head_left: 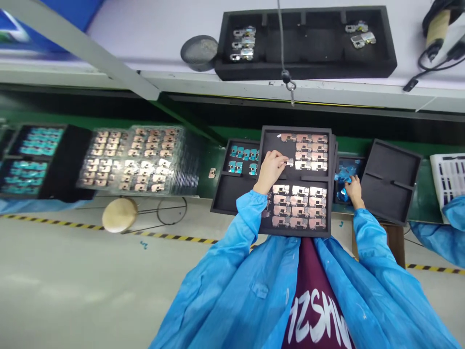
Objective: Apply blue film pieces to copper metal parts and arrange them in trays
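My left hand point(271, 168) pinches a small shiny metal plate point(289, 162) over the upper half of a black foam tray point(297, 179). Rows of flat coppery plates point(299, 201) lie in both halves of that tray. To its right, my right hand point(355, 190) reaches into a lower black box, its fingertips closed on crumpled blue film pieces point(345, 173). Partly under the foam tray, at its left, sits another black tray point(227, 191) with blue-covered plates point(236, 167) in its upper half.
Stacked clear trays point(145, 160) of plates stand at left, beside a black tray of blue-covered parts point(31, 177). One loose plate point(212, 172) lies on the green bench. A black tray point(388, 182) leans at right. On the shelf are a long black tray point(305, 72) and a round dish point(199, 52).
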`<move>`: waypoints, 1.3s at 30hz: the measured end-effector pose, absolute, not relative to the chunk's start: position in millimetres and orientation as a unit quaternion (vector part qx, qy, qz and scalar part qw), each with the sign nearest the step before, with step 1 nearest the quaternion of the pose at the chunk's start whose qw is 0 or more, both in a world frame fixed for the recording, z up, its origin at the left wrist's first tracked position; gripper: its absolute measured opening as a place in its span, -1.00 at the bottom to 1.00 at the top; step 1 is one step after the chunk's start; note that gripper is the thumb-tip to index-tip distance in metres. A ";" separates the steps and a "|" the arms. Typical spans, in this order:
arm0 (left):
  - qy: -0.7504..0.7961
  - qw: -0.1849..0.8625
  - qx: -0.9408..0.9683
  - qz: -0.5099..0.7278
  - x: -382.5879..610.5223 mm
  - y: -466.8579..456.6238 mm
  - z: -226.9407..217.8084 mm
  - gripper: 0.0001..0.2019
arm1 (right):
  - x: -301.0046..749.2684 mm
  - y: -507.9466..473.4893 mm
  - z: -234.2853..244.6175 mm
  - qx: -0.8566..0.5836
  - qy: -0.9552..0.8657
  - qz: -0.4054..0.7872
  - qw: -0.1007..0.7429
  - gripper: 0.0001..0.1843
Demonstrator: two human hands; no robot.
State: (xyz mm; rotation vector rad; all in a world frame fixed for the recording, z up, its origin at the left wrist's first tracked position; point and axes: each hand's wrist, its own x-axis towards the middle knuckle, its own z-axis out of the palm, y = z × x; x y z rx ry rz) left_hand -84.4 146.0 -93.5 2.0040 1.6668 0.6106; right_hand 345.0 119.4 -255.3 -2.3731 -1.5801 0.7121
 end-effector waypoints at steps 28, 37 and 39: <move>0.855 0.191 0.299 0.379 -207.0 50.4 -131.0 -0.80 | 344.4 154.7 -227.0 -0.745 -0.621 0.228 0.089 -0.47; 0.866 0.309 0.271 0.284 -150.3 37.0 -211.9 -0.76 | 329.6 125.9 -188.1 -0.718 -0.642 0.221 0.153 -0.43; 0.866 0.318 0.260 0.285 -150.9 42.4 -210.7 -0.80 | 330.1 117.2 -178.9 -0.721 -0.636 0.218 0.169 -0.44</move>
